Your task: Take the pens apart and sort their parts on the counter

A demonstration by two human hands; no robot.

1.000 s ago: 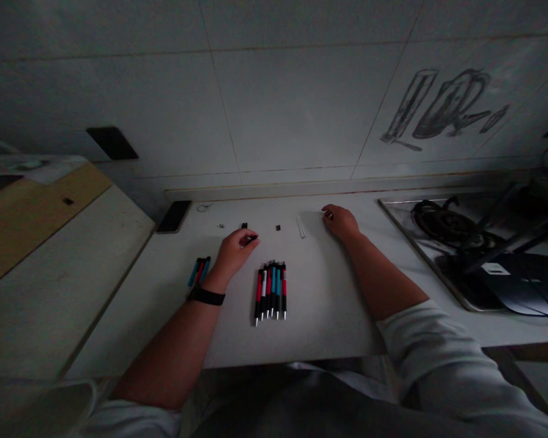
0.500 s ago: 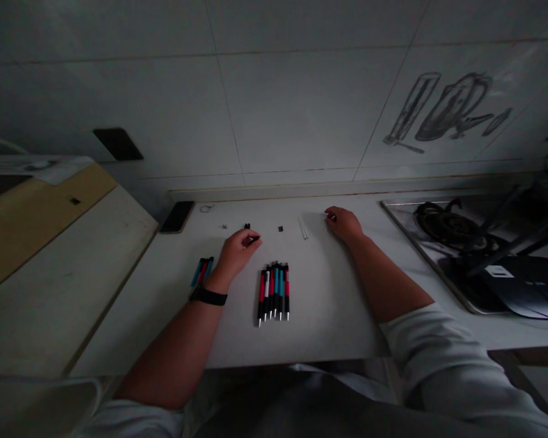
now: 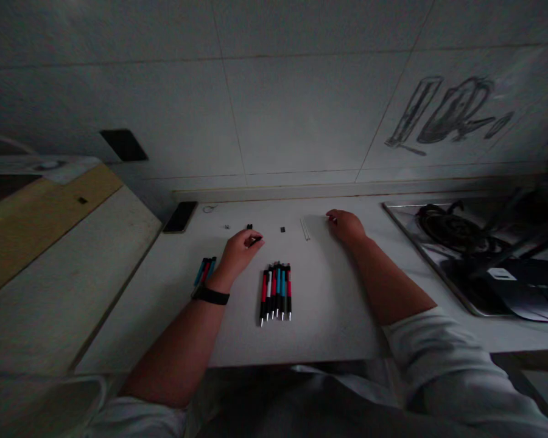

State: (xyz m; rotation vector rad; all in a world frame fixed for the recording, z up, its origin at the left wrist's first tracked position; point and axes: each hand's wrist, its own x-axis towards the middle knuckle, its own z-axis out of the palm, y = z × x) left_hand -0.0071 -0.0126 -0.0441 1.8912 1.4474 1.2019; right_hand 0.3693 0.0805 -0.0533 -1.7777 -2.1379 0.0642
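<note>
My left hand [image 3: 238,252], a dark band on its wrist, pinches a small black pen part [image 3: 255,241] between thumb and fingertips. Just beyond those fingers lie small black pieces [image 3: 249,226]. My right hand [image 3: 347,227] rests on the counter with its fingers curled together; whatever they hold, if anything, is hidden. Beside it, to the left, are thin white pen refills [image 3: 305,229]. A row of click pens [image 3: 276,292] in red, white and blue with black grips lies in front of me. Coloured pen barrels [image 3: 204,269] are partly covered by my left wrist.
Tiny dark pieces [image 3: 282,229] and small metal bits [image 3: 227,227] lie along the back of the white counter [image 3: 329,322]. A phone [image 3: 180,217] and a thin loop [image 3: 209,208] are at the back left. On the right stands a gas stove [image 3: 454,228] with dark objects on it.
The whole view has shifted slightly. Both hands keep nearly the same pose, and the pens and small parts lie where they were.
</note>
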